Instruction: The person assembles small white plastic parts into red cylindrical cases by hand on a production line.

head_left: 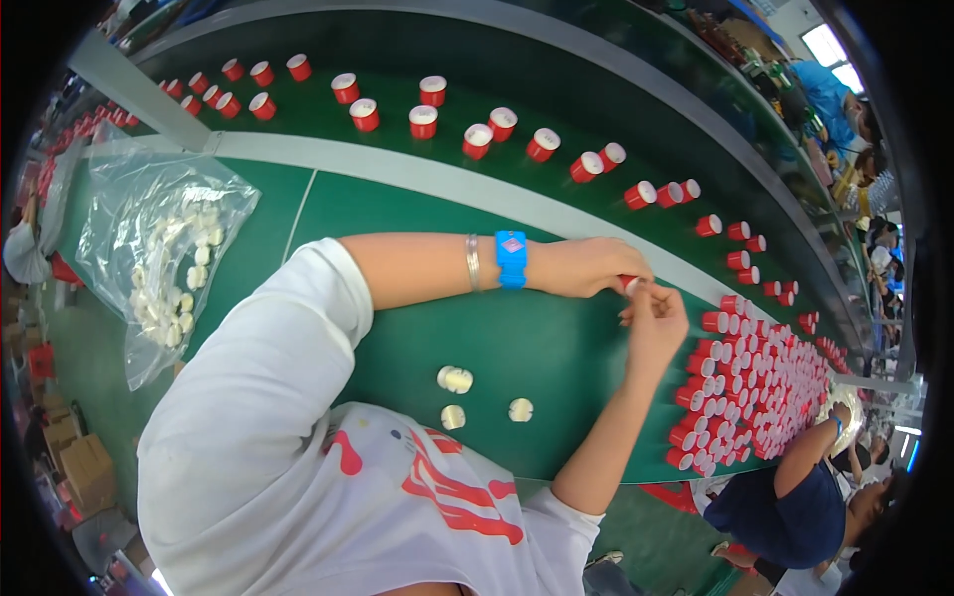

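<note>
My left hand (588, 266) reaches across the green table, a blue wristband and thin bracelets on its wrist. Its fingers are closed round a small red cup (628, 283), mostly hidden by the hand. Against it, my right hand (658, 320) has its fingertips pinched together at the cup's pale top. Whether a separate piece sits between those fingertips is hidden. Several cream-coloured round pieces (456, 379) lie on the table nearer to me. To the right of my hands stands a dense cluster of red cups (740, 382) with white tops.
Beyond a grey rail (447, 171), spaced-out red cups (423, 122) stand on a dark green belt (556, 109). A clear plastic bag (109, 214) with cream pieces lies at the left. A co-worker in dark blue (780, 512) sits at the right, beside the cup cluster.
</note>
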Demonstrator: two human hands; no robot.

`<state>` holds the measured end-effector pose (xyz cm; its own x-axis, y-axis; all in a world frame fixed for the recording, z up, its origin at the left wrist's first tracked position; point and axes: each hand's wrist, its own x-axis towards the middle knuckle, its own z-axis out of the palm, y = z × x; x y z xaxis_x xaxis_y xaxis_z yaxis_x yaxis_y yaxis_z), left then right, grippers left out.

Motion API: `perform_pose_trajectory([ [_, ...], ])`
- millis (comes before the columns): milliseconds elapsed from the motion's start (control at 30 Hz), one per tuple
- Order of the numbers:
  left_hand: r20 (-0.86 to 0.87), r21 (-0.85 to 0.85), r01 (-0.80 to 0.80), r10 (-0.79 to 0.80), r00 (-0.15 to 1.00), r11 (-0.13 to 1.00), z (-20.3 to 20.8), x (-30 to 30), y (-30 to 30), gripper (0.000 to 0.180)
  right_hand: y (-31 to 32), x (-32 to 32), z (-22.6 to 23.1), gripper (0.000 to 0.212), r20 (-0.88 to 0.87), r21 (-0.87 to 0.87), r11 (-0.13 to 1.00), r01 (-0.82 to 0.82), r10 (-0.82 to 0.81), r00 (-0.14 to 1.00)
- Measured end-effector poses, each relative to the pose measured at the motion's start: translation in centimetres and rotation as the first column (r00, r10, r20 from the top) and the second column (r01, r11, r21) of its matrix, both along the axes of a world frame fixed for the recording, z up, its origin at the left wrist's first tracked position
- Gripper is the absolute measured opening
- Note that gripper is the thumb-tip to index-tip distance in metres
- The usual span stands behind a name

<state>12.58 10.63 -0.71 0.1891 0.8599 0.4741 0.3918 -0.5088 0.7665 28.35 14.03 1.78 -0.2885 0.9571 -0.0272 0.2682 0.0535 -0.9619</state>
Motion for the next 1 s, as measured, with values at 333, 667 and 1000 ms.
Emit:
perform_pose_trajectory([
  [333, -0.022, 0.064, -0.134, 0.136, 0.991, 0.989, 2.5, -2.4, 0.7, 0.025, -1.9, -1.1, 2.8, 0.03, 0.2, 0.127, 0.991, -0.053, 0.027, 0.979],
  [667, -0.329, 0.365, -0.653, 0.748, 0.576, 0.663, 0.8, -18.0, 7.4, 0.018, -9.9, -4.2, 3.7, 0.034, 0.353, -0.037, 0.283, -0.958, 0.901, 0.253],
  [1000, -0.593, 0.248, -0.626, 0.627, 0.505, 0.739, 3.5, -10.9, 7.8, 0.048, -5.4, -3.0, 3.1, 0.018, 0.342, 0.12, 0.727, -0.676, 0.609, 0.716],
])
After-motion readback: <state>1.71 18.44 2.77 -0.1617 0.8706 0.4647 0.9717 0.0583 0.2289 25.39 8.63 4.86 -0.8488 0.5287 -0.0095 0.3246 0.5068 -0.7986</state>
